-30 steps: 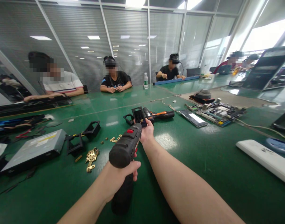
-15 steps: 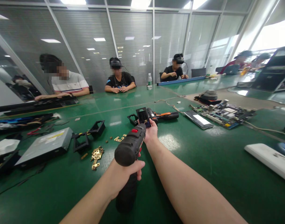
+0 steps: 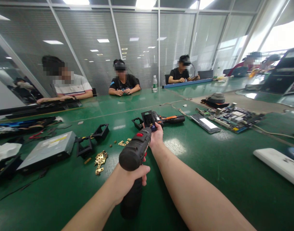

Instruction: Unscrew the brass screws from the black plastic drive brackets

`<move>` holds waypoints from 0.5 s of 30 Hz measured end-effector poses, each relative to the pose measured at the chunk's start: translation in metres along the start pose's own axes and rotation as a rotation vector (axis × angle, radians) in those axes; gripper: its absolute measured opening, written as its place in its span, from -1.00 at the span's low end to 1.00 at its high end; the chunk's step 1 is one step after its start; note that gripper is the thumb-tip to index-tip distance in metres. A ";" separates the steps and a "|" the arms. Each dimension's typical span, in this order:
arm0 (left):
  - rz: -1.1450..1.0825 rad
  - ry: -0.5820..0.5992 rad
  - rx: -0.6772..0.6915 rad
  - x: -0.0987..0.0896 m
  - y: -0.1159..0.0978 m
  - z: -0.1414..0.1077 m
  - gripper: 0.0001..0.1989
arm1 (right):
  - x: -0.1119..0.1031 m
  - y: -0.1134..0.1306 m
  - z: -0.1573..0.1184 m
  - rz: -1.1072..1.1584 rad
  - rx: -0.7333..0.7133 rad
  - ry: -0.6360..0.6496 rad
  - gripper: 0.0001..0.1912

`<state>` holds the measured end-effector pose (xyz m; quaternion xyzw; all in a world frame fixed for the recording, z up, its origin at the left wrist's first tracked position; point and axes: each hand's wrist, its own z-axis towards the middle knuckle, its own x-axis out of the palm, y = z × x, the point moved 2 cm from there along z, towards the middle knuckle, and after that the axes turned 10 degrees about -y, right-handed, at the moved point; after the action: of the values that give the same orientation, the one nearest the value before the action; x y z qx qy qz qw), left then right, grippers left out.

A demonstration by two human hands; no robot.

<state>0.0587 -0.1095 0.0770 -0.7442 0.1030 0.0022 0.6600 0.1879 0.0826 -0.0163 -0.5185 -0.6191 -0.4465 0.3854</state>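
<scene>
My left hand (image 3: pixel 134 179) is wrapped round the grip of a black cordless drill (image 3: pixel 131 155) with a red switch on top. The drill's front end points away from me, at a black plastic frame (image 3: pixel 147 118). That frame is held up by my right hand (image 3: pixel 157 134), its fingers closed on the lower part. The drill hides its tip and part of the frame's lower edge. Left of the drill lie small brass plates (image 3: pixel 101 160) in a pile, with a few more brass pieces (image 3: pixel 124 142) beyond them.
Two black frames (image 3: pixel 100 132) (image 3: pixel 84 148) and a silver disc drive (image 3: pixel 49 150) lie to the left. Behind my right hand is a second drill (image 3: pixel 173 119). A dark flat device (image 3: pixel 205 123), a circuit board (image 3: pixel 236 117) and a white case (image 3: pixel 277 165) are at right. Several people sit opposite.
The black frame in my right hand has tilted a little. The drill and both hands stay nearly where they were.
</scene>
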 end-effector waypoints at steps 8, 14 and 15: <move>-0.001 0.019 -0.039 -0.001 0.000 0.001 -0.78 | 0.002 0.000 -0.002 -0.004 0.006 -0.005 -0.62; 0.002 0.017 -0.023 -0.001 -0.001 0.000 -0.80 | 0.003 0.001 -0.004 -0.006 0.015 -0.005 -0.62; 0.010 0.017 -0.023 -0.001 -0.001 0.000 -0.81 | 0.003 0.001 -0.004 -0.006 0.015 -0.004 -0.62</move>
<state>0.0578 -0.1090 0.0783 -0.7511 0.1125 0.0004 0.6505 0.1888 0.0794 -0.0119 -0.5147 -0.6248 -0.4420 0.3865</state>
